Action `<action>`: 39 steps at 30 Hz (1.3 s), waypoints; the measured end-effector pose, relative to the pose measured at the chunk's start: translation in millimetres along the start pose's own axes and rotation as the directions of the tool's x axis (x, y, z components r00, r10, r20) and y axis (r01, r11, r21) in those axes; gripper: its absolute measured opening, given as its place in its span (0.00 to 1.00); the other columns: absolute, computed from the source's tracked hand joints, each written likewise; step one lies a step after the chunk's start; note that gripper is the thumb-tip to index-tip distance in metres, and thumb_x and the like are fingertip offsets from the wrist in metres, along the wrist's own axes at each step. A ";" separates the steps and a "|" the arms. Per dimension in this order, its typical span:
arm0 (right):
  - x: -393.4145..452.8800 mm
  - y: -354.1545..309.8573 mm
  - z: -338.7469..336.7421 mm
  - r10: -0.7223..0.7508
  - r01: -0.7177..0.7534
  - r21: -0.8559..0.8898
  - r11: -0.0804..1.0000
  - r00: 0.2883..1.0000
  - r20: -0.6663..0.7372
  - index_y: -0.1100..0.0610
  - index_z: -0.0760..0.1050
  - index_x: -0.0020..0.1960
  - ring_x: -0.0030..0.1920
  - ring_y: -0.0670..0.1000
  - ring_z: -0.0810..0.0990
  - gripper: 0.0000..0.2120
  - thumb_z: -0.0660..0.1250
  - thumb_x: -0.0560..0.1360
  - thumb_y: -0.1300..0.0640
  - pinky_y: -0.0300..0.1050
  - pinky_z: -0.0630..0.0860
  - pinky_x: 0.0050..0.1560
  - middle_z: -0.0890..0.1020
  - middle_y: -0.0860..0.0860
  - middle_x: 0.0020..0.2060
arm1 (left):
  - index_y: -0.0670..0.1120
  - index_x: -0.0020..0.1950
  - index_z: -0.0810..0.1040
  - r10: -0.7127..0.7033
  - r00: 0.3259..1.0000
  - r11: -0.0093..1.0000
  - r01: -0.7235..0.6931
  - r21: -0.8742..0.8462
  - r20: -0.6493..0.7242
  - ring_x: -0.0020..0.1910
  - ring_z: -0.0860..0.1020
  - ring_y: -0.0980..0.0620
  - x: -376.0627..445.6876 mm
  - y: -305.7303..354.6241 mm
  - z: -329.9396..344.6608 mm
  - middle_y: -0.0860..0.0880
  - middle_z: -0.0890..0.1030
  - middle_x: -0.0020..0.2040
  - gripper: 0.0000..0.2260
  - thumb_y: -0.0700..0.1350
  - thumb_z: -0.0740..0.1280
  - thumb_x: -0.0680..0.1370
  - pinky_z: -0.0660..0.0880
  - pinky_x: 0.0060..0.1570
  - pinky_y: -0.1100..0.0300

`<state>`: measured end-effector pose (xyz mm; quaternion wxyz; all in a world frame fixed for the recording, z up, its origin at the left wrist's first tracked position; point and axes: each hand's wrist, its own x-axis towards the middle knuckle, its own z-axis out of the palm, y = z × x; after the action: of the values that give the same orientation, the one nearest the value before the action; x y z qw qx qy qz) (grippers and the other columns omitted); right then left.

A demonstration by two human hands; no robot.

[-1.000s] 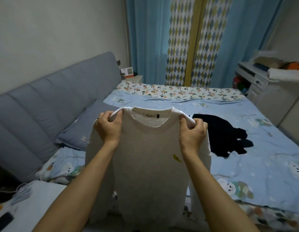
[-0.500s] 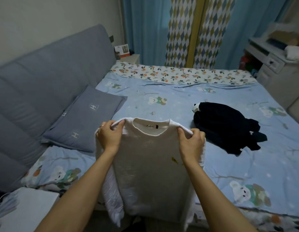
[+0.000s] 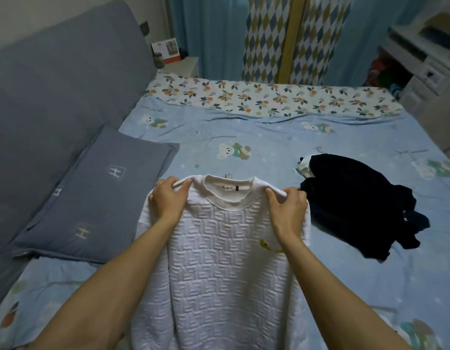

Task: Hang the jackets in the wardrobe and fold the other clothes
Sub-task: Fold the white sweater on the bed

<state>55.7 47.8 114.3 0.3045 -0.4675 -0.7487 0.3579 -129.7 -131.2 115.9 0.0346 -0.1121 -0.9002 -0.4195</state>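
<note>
A person holds a white textured sweater [image 3: 218, 261] by its shoulders over a bed [image 3: 244, 137].

The left hand [image 3: 169, 200] and right hand [image 3: 287, 207] each pinch a shoulder seam, fingers curled into the fabric (label side up). A dark garment [image 3: 357, 205] lies crumpled at 3 o'clock; a grey pillow [image 3: 92, 195] sits at 9 o'clock.

A home bedroom: a bed [image 3: 244, 152] under a blue bear-print sheet, a grey padded headboard [image 3: 54, 84] with a matching pillow [image 3: 97, 195] against it, blue and diamond-patterned curtains [image 3: 269, 36] at the far side, a small nightstand [image 3: 183, 65] and a white dresser [image 3: 420, 69] alongside.
</note>
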 end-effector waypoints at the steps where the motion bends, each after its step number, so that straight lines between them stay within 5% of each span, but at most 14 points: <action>1: 9.5 3.4 8.8 0.007 -0.007 -0.007 1.000 1.000 -0.001 0.55 0.71 0.47 0.54 0.56 0.71 0.15 0.69 0.76 0.45 0.44 0.67 0.52 0.69 0.51 0.49 | 0.44 0.39 0.80 -0.016 1.000 1.000 0.016 0.019 -0.008 0.45 0.78 0.39 8.0 -0.3 10.6 0.42 0.80 0.42 0.15 0.56 0.72 0.75 0.74 0.48 0.49; 6: 69.2 22.1 51.7 0.035 -0.040 0.040 0.998 0.992 0.120 0.58 0.74 0.50 0.56 0.57 0.73 0.09 0.68 0.78 0.52 0.41 0.66 0.53 0.71 0.53 0.52 | 0.40 0.44 0.80 -0.088 0.995 0.994 0.090 -0.064 0.042 0.49 0.78 0.38 54.6 -14.2 71.1 0.38 0.80 0.48 0.11 0.48 0.72 0.76 0.72 0.49 0.52; 10: 119.6 58.3 86.3 0.124 -0.067 -0.128 0.989 0.851 0.510 0.61 0.64 0.74 0.69 0.58 0.71 0.25 0.64 0.79 0.61 0.44 0.67 0.65 0.69 0.58 0.71 | 0.44 0.75 0.68 -0.163 0.870 0.987 0.143 0.079 0.466 0.75 0.64 0.46 82.2 -44.1 125.4 0.43 0.63 0.77 0.24 0.41 0.68 0.79 0.62 0.71 0.59; 14: 110.1 100.4 83.5 0.278 -0.212 -0.182 0.960 0.786 0.553 0.59 0.74 0.67 0.53 0.50 0.78 0.19 0.69 0.77 0.59 0.37 0.72 0.43 0.79 0.55 0.61 | 0.43 0.65 0.78 -0.212 0.759 0.976 0.202 0.087 0.616 0.64 0.77 0.45 54.5 -62.6 145.9 0.44 0.78 0.65 0.15 0.40 0.68 0.79 0.72 0.62 0.58; 17: 77.9 139.2 62.9 0.386 -0.333 -0.197 0.922 0.763 0.519 0.58 0.79 0.60 0.52 0.51 0.79 0.14 0.70 0.76 0.56 0.41 0.74 0.52 0.81 0.51 0.50 | 0.49 0.56 0.82 -0.229 0.685 0.972 0.204 0.120 0.691 0.54 0.80 0.49 16.6 -62.2 154.4 0.48 0.83 0.53 0.08 0.43 0.67 0.79 0.73 0.52 0.60; 20: 30.3 186.5 37.0 0.501 -0.415 -0.281 0.865 0.708 0.497 0.58 0.79 0.56 0.50 0.50 0.78 0.10 0.69 0.76 0.56 0.39 0.71 0.50 0.79 0.49 0.46 | 0.49 0.54 0.82 -0.253 0.645 0.966 0.216 0.146 0.721 0.51 0.80 0.50 -33.8 -60.8 170.2 0.50 0.83 0.49 0.06 0.44 0.67 0.79 0.73 0.48 0.60; 26: -47.9 252.6 33.1 0.553 -0.364 -0.419 0.832 0.609 0.569 0.57 0.74 0.45 0.46 0.52 0.77 0.05 0.66 0.76 0.55 0.42 0.68 0.42 0.79 0.51 0.44 | 0.47 0.51 0.82 -0.255 0.546 0.963 0.218 0.158 0.798 0.45 0.82 0.49 -104.2 -57.6 185.5 0.46 0.85 0.46 0.05 0.40 0.67 0.78 0.74 0.44 0.61; 31: -89.7 288.2 53.4 0.590 -0.090 -0.658 0.747 0.546 0.595 0.58 0.67 0.63 0.62 0.57 0.69 0.29 0.70 0.73 0.40 0.50 0.73 0.54 0.69 0.56 0.60 | 0.47 0.49 0.82 -0.283 0.534 0.955 0.232 0.184 0.796 0.44 0.82 0.48 -141.7 -58.4 191.7 0.48 0.85 0.45 0.06 0.38 0.67 0.78 0.77 0.49 0.57; 33: -99.4 298.6 56.0 0.538 0.008 -0.676 0.736 0.600 0.592 0.59 0.67 0.63 0.60 0.58 0.71 0.21 0.67 0.76 0.49 0.49 0.72 0.51 0.71 0.57 0.60 | 0.48 0.50 0.81 -0.302 0.530 0.950 0.236 0.204 0.793 0.45 0.83 0.47 -148.0 -60.7 190.6 0.49 0.85 0.45 0.06 0.39 0.67 0.78 0.77 0.51 0.57; 37: -94.5 309.0 30.2 0.488 -0.228 -0.465 0.855 0.654 0.578 0.59 0.70 0.54 0.48 0.58 0.79 0.05 0.59 0.79 0.63 0.47 0.69 0.42 0.78 0.60 0.46 | 0.50 0.58 0.80 -0.221 0.519 0.958 -0.044 0.284 0.826 0.48 0.80 0.50 -165.3 -56.6 196.6 0.48 0.81 0.57 0.10 0.41 0.66 0.79 0.75 0.52 0.58; 39: -84.3 305.1 -0.8 0.403 -0.302 -0.266 0.915 0.715 0.572 0.59 0.72 0.49 0.43 0.56 0.77 0.06 0.58 0.77 0.68 0.50 0.71 0.42 0.77 0.58 0.41 | 0.53 0.73 0.69 -0.088 0.408 0.900 -0.358 0.248 0.909 0.50 0.79 0.50 -179.5 -39.6 206.7 0.47 0.69 0.73 0.23 0.41 0.67 0.79 0.76 0.54 0.55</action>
<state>235.2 64.1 -145.9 -0.0672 -0.4813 -0.7283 0.4831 42.3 -29.2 -75.1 -0.3979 -0.3843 -0.8281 -0.0908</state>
